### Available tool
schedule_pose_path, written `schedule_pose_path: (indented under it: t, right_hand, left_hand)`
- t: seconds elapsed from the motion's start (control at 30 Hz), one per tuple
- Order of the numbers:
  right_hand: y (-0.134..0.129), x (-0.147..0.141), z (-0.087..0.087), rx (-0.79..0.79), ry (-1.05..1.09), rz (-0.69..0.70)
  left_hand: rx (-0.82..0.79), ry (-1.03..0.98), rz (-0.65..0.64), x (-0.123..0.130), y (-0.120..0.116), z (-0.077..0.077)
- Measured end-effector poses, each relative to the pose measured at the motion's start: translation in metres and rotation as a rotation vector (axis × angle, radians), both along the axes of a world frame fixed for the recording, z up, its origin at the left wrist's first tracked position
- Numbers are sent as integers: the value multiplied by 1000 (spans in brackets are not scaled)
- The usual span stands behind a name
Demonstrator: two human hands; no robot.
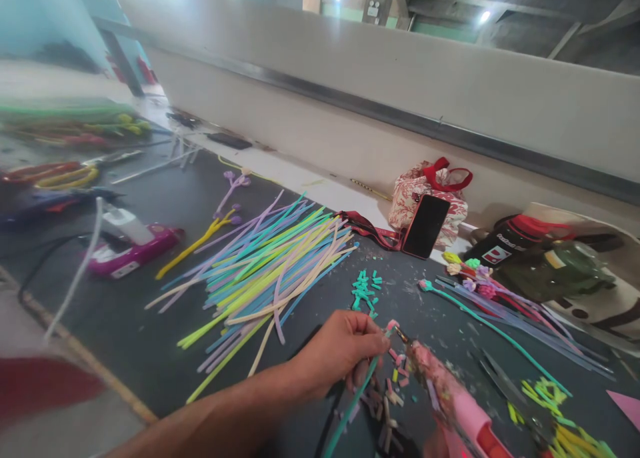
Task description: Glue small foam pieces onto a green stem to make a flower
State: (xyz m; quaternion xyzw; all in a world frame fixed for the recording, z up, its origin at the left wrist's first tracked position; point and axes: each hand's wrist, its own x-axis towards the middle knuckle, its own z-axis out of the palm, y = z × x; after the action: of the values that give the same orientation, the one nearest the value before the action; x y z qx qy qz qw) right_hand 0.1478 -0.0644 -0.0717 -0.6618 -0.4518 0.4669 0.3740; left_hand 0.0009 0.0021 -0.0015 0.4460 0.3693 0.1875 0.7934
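My left hand (353, 345) pinches a teal pipe cleaner (353, 408) near its top, where a small pink piece (391, 325) sits. The metal nozzle of a pink glue gun (445, 381) is right beside that piece; whether they touch I cannot tell. At the bottom edge my right hand (437, 443) is wrapped round the gun, mostly hidden behind it. Short teal cut pieces (365, 290) lie just beyond my left hand. Pink and pale cut pieces (397, 371) are scattered under the nozzle. Scissors (510, 385) rest to the right of the gun.
A heap of long coloured pipe cleaners (270, 271) covers the table's middle. A purple power strip (135, 248) is at left. Behind stand a phone (426, 227), a patterned bag (407, 188) and a black bottle (510, 241). Finished-looking flower stems (480, 278) lie at right.
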Motion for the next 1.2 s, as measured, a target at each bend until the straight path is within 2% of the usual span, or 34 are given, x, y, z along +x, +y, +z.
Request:
schedule_pose_path:
  t: [0.23, 0.37, 0.63, 0.9, 1.03, 1.2]
  right_hand:
    - [-7, -8, -10, 142, 33, -103]
    - [-9, -10, -9, 198, 48, -144]
    - [-2, -6, 7, 321, 56, -181]
    - [6, -20, 15, 427, 97, -186]
    - [5, -22, 23, 410, 131, -182]
    - [0, -11, 33, 378, 158, -177]
  left_hand:
    - [-24, -5, -2, 0, 1, 3]
    - [-33, 6, -3, 0, 1, 4]
    - [-26, 1, 3, 0, 0, 3]
    - [-7, 17, -3, 0, 1, 2]
    - [3, 17, -1, -1, 2, 0]
    - [7, 11, -21, -1, 1, 0]
